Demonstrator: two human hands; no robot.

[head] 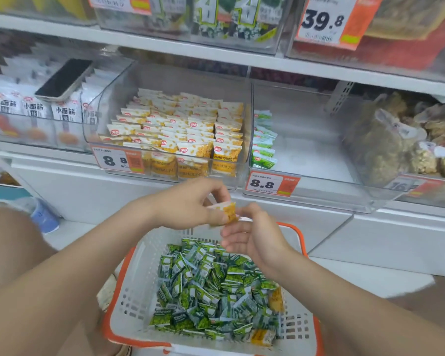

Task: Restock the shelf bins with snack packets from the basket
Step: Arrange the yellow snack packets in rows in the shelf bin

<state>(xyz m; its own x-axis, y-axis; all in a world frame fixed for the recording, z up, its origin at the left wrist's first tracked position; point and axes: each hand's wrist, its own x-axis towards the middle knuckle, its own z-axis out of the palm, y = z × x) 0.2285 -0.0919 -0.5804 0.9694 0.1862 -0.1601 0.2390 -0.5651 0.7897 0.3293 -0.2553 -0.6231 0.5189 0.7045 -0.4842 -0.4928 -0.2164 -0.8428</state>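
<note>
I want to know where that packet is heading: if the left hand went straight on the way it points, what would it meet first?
The right hand, whose fingertips sit at the yellow packet that the left hand pinches. Past it, probably the clear bin with green packets, though depth is unclear.
</note>
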